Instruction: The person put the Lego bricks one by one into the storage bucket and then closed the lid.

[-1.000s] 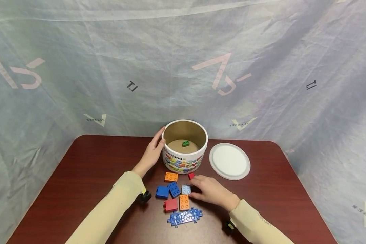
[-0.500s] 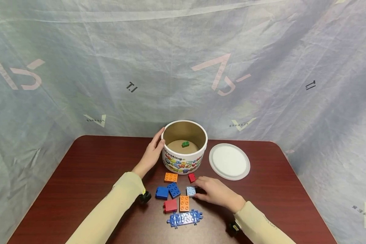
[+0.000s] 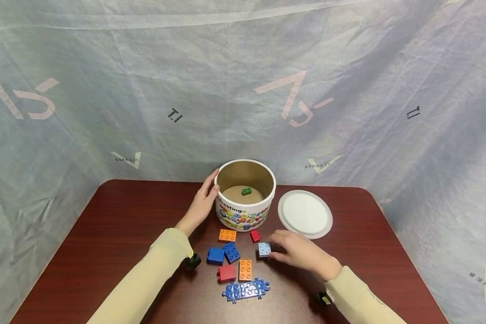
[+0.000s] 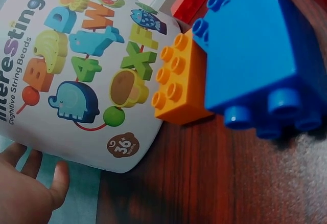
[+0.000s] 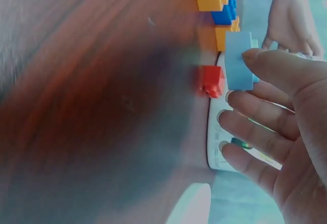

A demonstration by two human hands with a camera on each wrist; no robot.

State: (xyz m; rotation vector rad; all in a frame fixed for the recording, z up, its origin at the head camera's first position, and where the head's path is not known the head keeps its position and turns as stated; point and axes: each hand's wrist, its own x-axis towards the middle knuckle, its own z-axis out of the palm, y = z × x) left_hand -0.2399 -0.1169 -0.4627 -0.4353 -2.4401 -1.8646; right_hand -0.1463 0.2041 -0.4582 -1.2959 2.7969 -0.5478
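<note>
My left hand (image 3: 200,202) rests against the left side of a white bucket (image 3: 245,216) printed with colourful letters, fingertips up at its rim. In the left wrist view the thumb and fingers lie against the bucket's wall. A green brick (image 3: 246,191) lies inside on the bottom. My right hand (image 3: 301,252) pinches a light blue brick (image 3: 264,249) between thumb and forefinger; the other fingers spread loosely in the right wrist view. Close by, in front of the bucket, lies a small red brick (image 3: 255,236).
Orange bricks (image 3: 227,235), blue bricks (image 3: 216,255), a larger red brick (image 3: 227,273) and a blue wagon base (image 3: 246,289) lie in front of the bucket. A white lid (image 3: 305,213) lies to its right. Behind the table (image 3: 125,225) hangs a grey sheet (image 3: 227,90).
The right hand has shifted right, and the light blue brick has come with it, away from the orange brick and the small red one. The left hand stays at the bucket.
</note>
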